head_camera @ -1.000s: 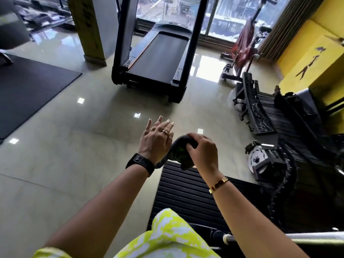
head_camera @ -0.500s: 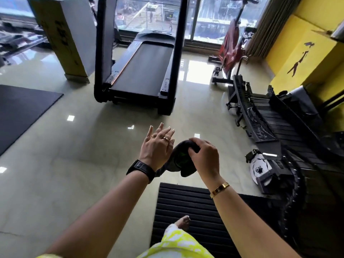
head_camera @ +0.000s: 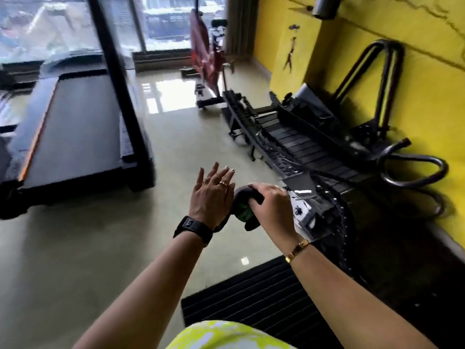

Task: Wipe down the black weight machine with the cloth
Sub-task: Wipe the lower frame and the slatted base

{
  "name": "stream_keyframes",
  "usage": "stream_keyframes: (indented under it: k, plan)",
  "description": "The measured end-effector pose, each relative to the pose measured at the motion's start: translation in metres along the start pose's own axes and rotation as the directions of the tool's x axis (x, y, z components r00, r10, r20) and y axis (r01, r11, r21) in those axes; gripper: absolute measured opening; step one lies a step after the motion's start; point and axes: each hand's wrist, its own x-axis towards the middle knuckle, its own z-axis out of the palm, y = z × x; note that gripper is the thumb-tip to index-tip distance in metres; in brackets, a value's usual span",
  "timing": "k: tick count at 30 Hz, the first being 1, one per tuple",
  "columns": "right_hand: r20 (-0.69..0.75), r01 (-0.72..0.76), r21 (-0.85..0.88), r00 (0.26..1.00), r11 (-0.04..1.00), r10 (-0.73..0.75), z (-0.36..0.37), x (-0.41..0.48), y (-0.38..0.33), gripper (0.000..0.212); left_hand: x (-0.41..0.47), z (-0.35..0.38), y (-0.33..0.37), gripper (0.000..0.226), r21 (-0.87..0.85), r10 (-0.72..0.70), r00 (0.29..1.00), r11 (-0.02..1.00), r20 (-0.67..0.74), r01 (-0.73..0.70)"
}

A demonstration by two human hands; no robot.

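In the middle of the frame the right hand grips a bunched dark cloth, the left hand is open with straight fingers just beside it, and the black weight machine lies at the right by the yellow wall.

Yellow wall, glossy floor, treadmill, bright windows.

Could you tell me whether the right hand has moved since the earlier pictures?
Yes. The right hand, gripping the cloth, has gone rightward, closing its gap to the machine's silver disc.
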Motion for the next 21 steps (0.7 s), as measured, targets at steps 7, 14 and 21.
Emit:
stream_keyframes:
  k: [7,14,21]
  plan:
    - [-0.288,-0.17,-0.102,0.948,0.98,0.134,-0.053,0.035,0.06,0.025,0.093,0.056,0.057,0.058,-0.155,0.265,0.959,0.956,0.102,-0.248]
    - [-0.545,-0.365,-0.197,0.812,0.91,0.208,-0.11,0.046,0.103,0.024,0.165,0.101,0.138,0.056,-0.31,0.634,0.768,0.75,0.091,-0.584]
    - [-0.725,-0.625,-0.245,0.626,0.741,0.288,-0.155,0.031,0.125,0.025,0.179,0.141,0.212,0.048,-0.442,0.845,0.535,0.485,0.013,-0.754]
